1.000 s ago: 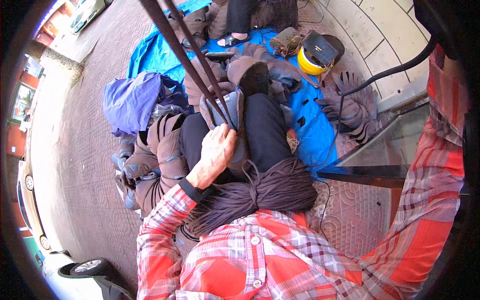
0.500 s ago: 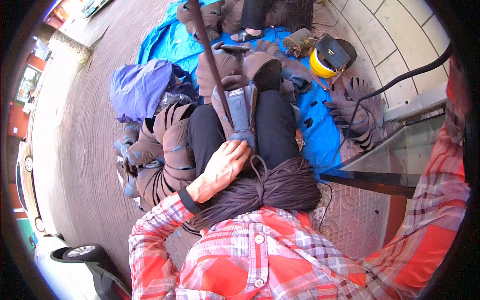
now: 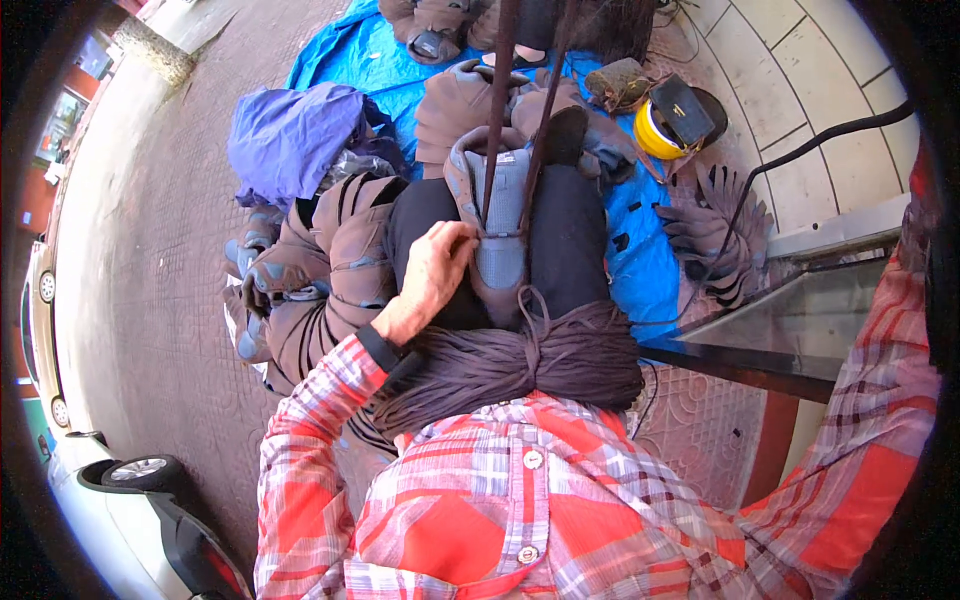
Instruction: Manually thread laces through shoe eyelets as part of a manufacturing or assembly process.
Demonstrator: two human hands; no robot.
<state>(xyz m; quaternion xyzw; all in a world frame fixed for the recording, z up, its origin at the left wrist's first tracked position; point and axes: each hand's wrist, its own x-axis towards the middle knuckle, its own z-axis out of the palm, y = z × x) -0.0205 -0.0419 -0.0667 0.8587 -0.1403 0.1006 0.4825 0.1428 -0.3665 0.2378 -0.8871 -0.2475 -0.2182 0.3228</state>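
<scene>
On my lap lies a brown and grey-blue shoe upper (image 3: 502, 258), its toe toward me. A long dark brown shoelace (image 3: 497, 120) lies across its throat, and its two strands rise out of the top of the view. My left hand (image 3: 430, 272) is closed in a pinch at the upper's left edge, where the lace crosses; the fingertips are partly hidden. The right arm (image 3: 850, 430) reaches out past the right rim, so that hand is out of sight. Against my waist rests a thick tied bundle of dark laces (image 3: 480, 365).
Stacked shoe uppers (image 3: 345, 265) lean beside my left leg, with more ahead on a blue tarp (image 3: 640, 260). A purple cloth (image 3: 295, 135) lies front left. At right are a yellow container (image 3: 655, 135), a fanned pile of uppers (image 3: 715, 230), a black cable (image 3: 830, 137) and a glass-panelled frame (image 3: 780, 325).
My left hand has moved from the upper's toe up to its left edge. Two lace strands now rise where one showed before. The view has shifted slightly.
</scene>
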